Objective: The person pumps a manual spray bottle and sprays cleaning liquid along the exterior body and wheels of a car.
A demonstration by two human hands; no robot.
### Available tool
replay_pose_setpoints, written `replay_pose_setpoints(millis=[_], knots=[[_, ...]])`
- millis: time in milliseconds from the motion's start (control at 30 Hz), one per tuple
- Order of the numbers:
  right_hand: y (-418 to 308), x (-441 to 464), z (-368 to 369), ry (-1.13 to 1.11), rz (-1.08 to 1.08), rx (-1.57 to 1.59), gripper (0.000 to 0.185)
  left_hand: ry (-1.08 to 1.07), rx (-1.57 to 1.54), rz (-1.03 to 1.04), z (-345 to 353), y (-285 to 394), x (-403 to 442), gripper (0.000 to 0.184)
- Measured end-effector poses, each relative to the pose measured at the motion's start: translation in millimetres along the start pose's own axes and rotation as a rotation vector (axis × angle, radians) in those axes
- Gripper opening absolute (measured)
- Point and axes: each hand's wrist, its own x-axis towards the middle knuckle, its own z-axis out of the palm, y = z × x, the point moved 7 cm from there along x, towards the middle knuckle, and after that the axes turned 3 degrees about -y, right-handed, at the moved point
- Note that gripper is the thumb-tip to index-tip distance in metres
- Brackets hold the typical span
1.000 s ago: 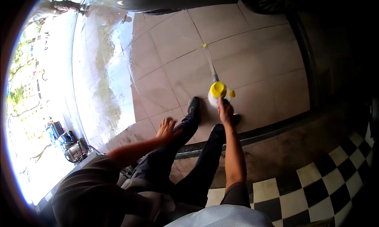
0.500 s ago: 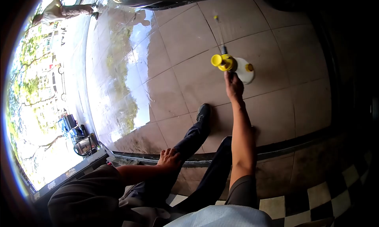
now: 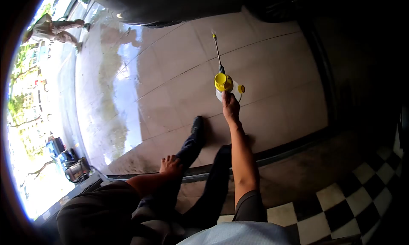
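Note:
My right hand is closed around the handle of a white spray bottle with a yellow pump top. A long thin wand with a yellow nozzle tip points away from me over the floor tiles. A yellow cap shows on the bottle's right side. My left hand rests on my left leg near the knee, palm down, fingers spread, holding nothing.
A dark vehicle stands across the top. The tiled floor looks wet and reflective at left. Another person walks at upper left. Equipment stands at lower left; black-and-white checkered tiles lie at lower right.
The bottle swung right and forward, then back left, and its pump top now shows upright-facing. My left hand came down onto my leg. The person at upper left has changed stride.

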Motion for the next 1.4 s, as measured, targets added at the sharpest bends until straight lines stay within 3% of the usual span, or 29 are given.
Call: replay_pose_setpoints(millis=[67, 233, 367, 533, 667, 767, 800, 833, 900, 1033, 1233, 1400], knots=[[-8, -12, -52, 0.026, 0.059, -0.066, 0.054, -0.032, 0.025, 0.020, 18, -2, 12, 0.035], [-89, -34, -181, 0.006, -0.127, -0.280, 0.053, -0.186, -0.110, -0.069, -13, 42, 28, 0.046], [-157, -27, -274, 0.057, -0.202, -0.342, 0.051, -0.068, -0.239, 0.025, -62, 94, 64, 0.054], [-191, 2, -366, 0.157, -0.148, 0.056, 0.040, -0.022, -0.284, 0.110, -111, 167, 80, 0.060], [-214, 30, -429, 0.154, -0.065, 0.242, 0.041, -0.338, -0.480, 0.037, -84, 198, 115, 0.063], [-221, 62, -477, 0.190, -0.074, 0.285, 0.041, -0.325, -0.527, 0.029, -93, 230, 140, 0.062], [-213, 75, -493, 0.193, -0.082, 0.269, 0.041, -0.305, -0.513, 0.021, -85, 236, 157, 0.063], [-199, 90, -510, 0.207, -0.044, 0.298, 0.041, -0.481, -0.647, -0.126, -137, 260, 135, 0.066], [-193, 108, -538, 0.255, 0.017, 0.281, 0.040, -0.523, -0.793, -0.184, -135, 275, 152, 0.070], [-175, 144, -592, 0.302, 0.109, 0.356, 0.040, -0.367, -0.565, -0.034, -149, 304, 180, 0.071], [-111, 210, -658, 0.263, 0.175, 0.276, 0.045, -0.452, -0.604, -0.132, -158, 342, 191, 0.075], [-4, 281, -687, 0.266, 0.365, 0.231, 0.048, -0.263, -0.594, -0.203, -135, 382, 194, 0.071]])
